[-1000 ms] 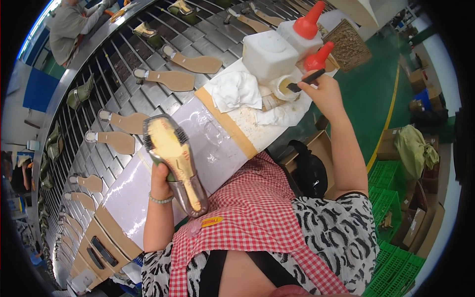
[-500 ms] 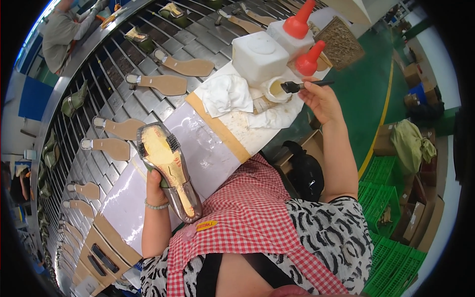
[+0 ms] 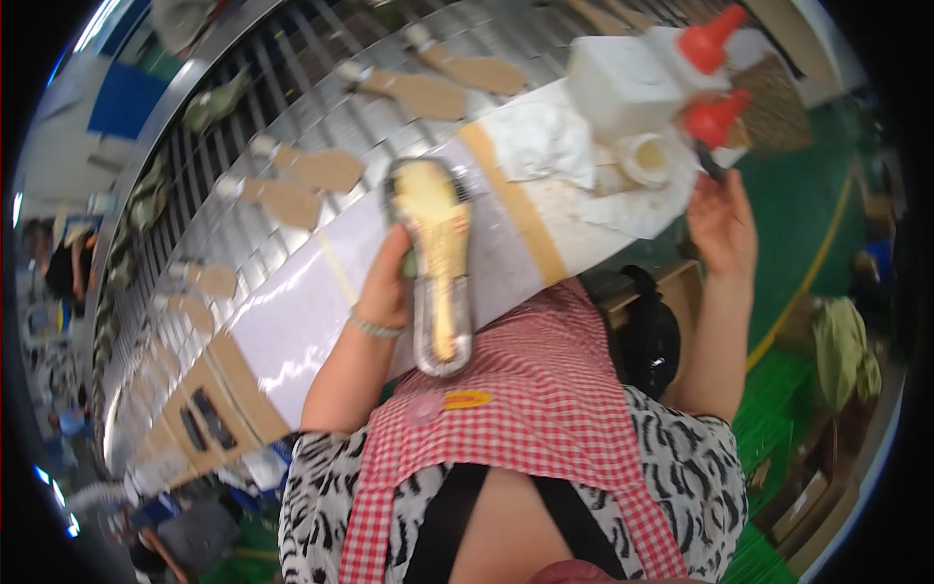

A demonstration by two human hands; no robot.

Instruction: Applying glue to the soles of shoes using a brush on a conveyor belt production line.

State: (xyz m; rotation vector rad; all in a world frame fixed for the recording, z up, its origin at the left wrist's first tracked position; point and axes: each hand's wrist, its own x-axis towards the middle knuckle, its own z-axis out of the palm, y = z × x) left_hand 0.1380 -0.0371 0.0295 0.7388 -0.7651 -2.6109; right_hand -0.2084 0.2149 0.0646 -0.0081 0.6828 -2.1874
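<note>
My worry would be the silvery end of the shoe (image 3: 438, 263), which sits right in front of the checked apron (image 3: 535, 360) in this view, so if the left hand (image 3: 382, 284) tips it toward the body, it could rub the cloth. That hand is wrapped round the shoe's side, holding it over the pale lilac sheet (image 3: 292, 336); the fingers underneath are hidden. Farther out, the right hand (image 3: 725, 224) seems to pinch a dark brush (image 3: 710, 161), too blurry to tell how firmly. A careless swing there could smear the red cap (image 3: 717, 117) or knock the open jar (image 3: 647, 161) over onto the rag (image 3: 545, 141). The shoe itself is bottom-up: shiny near end, narrow pale yellow strip widening toward the far end, smudgy reddish marks, dark edging round the wide bit.
</note>
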